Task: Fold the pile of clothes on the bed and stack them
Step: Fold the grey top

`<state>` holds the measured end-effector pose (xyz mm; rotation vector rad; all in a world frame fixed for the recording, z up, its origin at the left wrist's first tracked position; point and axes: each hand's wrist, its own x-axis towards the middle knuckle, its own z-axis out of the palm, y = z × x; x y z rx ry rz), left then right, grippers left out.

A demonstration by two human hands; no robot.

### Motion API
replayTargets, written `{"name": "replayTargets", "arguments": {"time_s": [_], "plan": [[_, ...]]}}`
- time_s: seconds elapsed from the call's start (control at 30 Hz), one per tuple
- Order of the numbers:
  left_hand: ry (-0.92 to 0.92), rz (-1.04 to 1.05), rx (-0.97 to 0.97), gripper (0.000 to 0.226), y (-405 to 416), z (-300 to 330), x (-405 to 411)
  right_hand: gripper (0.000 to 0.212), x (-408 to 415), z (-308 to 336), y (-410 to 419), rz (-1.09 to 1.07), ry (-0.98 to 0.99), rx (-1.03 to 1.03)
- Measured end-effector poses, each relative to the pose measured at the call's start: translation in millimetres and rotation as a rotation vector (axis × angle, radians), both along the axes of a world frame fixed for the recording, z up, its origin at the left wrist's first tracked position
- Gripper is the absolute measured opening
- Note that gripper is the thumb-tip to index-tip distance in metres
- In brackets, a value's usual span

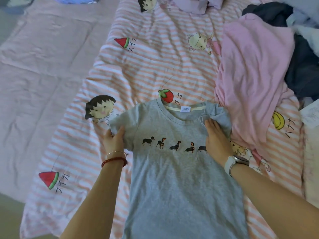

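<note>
- Head view shows the grey T-shirt (174,163) spread face up on the striped cartoon bedsheet (148,66), collar away from me and hem toward me, so its long axis runs straight out from my body.
- My left hand (114,142) sits at the shirt's left sleeve, fingers curled round the sleeve edge and gripping the cloth.
- My right hand (215,144) lies flat on the shirt near its right shoulder, fingers straight and pressing the fabric down; the right sleeve just beyond my fingertips is bunched and partly turned over.
- My hands are apart, one on each side of the row of printed dogs (174,144), which crosses the chest between them.
- Each hand is nearer its own sleeve. I judge the next move to be bringing a sleeve in toward the shirt's midline, and the left is better placed since it already has hold.
- The pink garment (255,80) lies just right of the shirt, touching or overlapping its right sleeve, and may get in the way of that side's fold.
- Beyond the pink garment, further right of the shirt, a dark navy garment (302,73) sits in the unfolded pile.
- Past the shirt's collar, at the far edge, a lilac garment (195,5) lies crumpled.
- I see no folded stack, so I judge the task to be at an early stage.
</note>
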<state>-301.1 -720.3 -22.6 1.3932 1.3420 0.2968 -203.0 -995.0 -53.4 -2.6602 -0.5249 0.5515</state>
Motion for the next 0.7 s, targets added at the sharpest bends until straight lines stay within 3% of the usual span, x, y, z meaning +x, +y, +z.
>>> {"name": "replayTargets", "arguments": {"time_s": [0.07, 0.13, 0.2, 0.27, 0.33, 0.4, 0.5, 0.7], "plan": [[-0.100, -0.145, 0.408, 0.012, -13.3, 4.5, -1.9, 0.058, -5.6, 6.3, 0.6, -0.060, -0.012, 0.207], [-0.049, -0.515, 0.762, 0.029, -31.8, 5.8, 0.0, 0.059, -10.9, 10.4, 3.2, -0.037, 0.007, 0.325], [0.166, -1.010, 0.907, 0.050, -49.6, 2.2, 3.0, 0.056, -15.7, 9.9, 3.1, 0.047, 0.080, 0.295], [0.390, -1.360, 0.908, 0.056, -61.3, -4.5, 2.3, 0.052, -18.7, 7.4, 1.3, 0.103, 0.119, 0.212], [0.450, -1.394, 0.885, 0.063, -61.6, -8.8, 0.8, 0.049, -18.9, 9.4, 0.4, 0.073, 0.028, 0.217], [0.382, -1.298, 0.929, 0.067, -57.9, -6.2, 4.4, 0.048, -18.6, 10.7, 1.1, 0.080, -0.177, 0.187], [0.371, -1.280, 1.028, 0.061, -53.0, -13.6, 10.4, 0.053, -15.1, 7.5, 3.2, 0.108, -0.323, -0.012], [0.619, -1.520, 0.838, 0.062, -45.3, -44.9, 29.3, 0.059, 7.1, -12.7, 8.2, 0.190, 0.112, -0.314]]}}
